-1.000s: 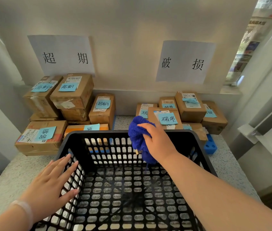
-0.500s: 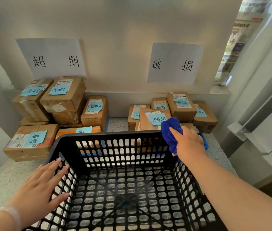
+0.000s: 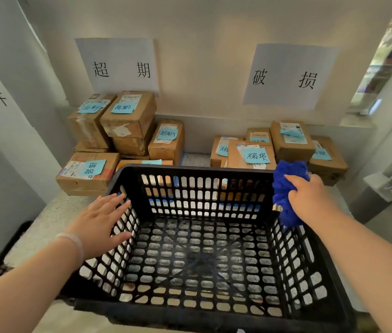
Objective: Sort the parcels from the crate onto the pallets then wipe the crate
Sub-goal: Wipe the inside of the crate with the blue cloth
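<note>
From my head camera, I am looking down at a black crate (image 3: 197,170) with lots of holes in its walls and its bottom. It is sitting right in front of me on the speckled counter (image 3: 46,224).

My left hand (image 3: 101,219) is lying flat on the top of the crate's left wall, near the far left corner. Its fingers (image 3: 115,200) are straight and spread out, so they are not grabbing anything. A thin pale band (image 3: 74,241) is going around that wrist.

My right hand (image 3: 310,200) is squeezing a fluffy blue cloth (image 3: 286,186). I am curling my fingers around it, and my thumb (image 3: 291,179) is lying on top. The cloth is pressing on the crate's far right corner, at the rim and a bit down the inside.

Behind the crate, brown parcels are sitting against the wall in two groups. The left group (image 3: 127,121) is piled up under a white paper sign (image 3: 118,66). The right group (image 3: 252,155) is sitting under another white paper sign (image 3: 288,75). The two groups are apart, with a bare strip of counter between them. Light blue sticky notes (image 3: 256,156) with writing are sticking to the parcels.
</note>
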